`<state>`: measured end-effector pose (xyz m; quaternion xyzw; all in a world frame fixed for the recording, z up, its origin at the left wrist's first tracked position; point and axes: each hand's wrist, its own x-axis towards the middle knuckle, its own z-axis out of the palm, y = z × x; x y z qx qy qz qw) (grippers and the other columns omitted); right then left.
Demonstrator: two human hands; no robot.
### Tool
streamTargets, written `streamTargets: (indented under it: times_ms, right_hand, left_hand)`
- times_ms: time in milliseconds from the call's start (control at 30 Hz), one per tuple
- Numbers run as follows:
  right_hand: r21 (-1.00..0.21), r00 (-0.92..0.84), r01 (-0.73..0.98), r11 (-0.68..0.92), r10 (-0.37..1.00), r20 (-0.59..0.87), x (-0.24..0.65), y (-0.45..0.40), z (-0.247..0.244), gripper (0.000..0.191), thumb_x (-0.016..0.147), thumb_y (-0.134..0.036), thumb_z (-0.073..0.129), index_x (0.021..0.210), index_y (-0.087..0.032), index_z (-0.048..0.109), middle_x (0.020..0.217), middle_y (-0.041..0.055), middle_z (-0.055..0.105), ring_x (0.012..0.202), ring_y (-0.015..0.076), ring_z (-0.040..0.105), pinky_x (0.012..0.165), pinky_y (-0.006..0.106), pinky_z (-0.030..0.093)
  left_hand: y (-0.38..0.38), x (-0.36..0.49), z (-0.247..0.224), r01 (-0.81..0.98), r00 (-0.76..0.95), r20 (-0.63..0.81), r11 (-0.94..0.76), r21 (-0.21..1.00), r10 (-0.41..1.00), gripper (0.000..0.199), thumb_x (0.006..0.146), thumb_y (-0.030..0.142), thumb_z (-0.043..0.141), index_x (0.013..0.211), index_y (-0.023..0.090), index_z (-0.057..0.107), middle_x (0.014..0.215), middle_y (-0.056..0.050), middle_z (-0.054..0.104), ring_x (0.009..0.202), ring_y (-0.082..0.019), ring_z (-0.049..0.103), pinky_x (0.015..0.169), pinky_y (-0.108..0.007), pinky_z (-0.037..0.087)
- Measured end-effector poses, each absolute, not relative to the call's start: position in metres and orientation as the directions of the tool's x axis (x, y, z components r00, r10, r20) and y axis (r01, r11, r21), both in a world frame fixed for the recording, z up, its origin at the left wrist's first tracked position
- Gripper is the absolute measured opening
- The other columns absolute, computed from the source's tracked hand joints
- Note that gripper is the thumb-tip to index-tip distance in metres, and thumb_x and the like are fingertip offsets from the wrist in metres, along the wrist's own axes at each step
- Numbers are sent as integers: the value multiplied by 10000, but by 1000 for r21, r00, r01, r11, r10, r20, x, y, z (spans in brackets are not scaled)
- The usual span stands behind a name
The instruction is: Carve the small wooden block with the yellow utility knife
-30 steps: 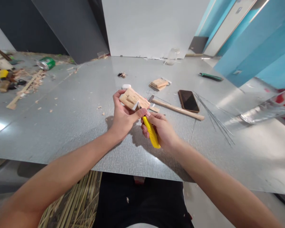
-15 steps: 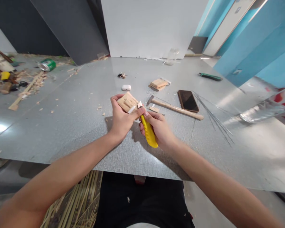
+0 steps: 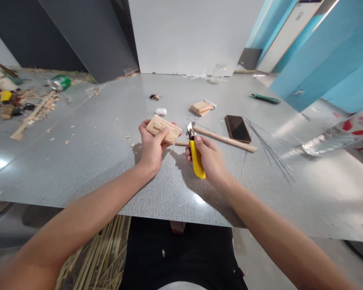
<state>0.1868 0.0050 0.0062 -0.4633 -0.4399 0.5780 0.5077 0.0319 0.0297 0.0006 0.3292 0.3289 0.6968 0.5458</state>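
Observation:
In my left hand [image 3: 151,149] is a small flat piece of wood [image 3: 160,127] with notches cut in its face; the thumb presses on top and the fingers wrap behind it. My right hand [image 3: 207,155] is closed round a yellow utility knife [image 3: 197,159], its short blade out and pointing up and away. Blade and wood are apart. Just beyond the knife lies a hammer [image 3: 226,139] with a wooden handle, its head partly hidden behind the blade. A thin strip of wood [image 3: 181,143] rests on the table between my hands.
Farther off lie a stack of wood pieces [image 3: 201,107], a white case [image 3: 160,112], a phone [image 3: 238,129], thin wires [image 3: 269,149] and a green cutter [image 3: 265,98]. A glass jar [image 3: 218,73] stands at the back. Shavings and a green can [image 3: 59,82] are at left.
The knife has come away from the wood, moving right with my right hand. My left hand has turned the wood, and its thumb now lies on the wood's face.

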Motion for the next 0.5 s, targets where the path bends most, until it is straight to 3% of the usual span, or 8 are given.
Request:
streamTargets:
  times_ms: [133,267,400,500]
  right_hand:
    - [-989,-65,82,122,991,116,191,10,3,431,1010,-590,675,780,-251,544,661,-12,527,587,158,462,566,320,335]
    - [-863,-122,418,283,959,256,194,11,5,457,1009,-538,685,709,-256,486,658,2,497,639,182,417,608,349,256]
    - [-769,-183,548,330,944,274,193,11,7,404,1011,-465,655,719,-263,463,679,12,512,657,203,427,638,362,257]
    - [-745,-197,581,328,944,263,196,14,5,378,974,-450,697,728,-266,476,685,13,531,662,210,439,649,361,265]
  left_hand:
    - [30,31,1,-551,-186,101,-189,813,977,532,831,169,816,1168,280,419,1242,-91,778,1211,-279,774,971,-418,650]
    - [30,30,1,-524,-106,102,-143,840,989,397,780,197,870,1076,221,607,1229,-97,799,1161,-251,766,1019,-384,613]
    - [32,27,0,-524,-138,38,-105,845,990,415,699,177,921,982,230,624,999,-3,783,899,-175,756,825,-308,626]
    - [35,25,-1,-515,-160,-17,-69,854,987,454,657,186,938,965,229,608,915,25,739,818,-155,728,749,-286,612]
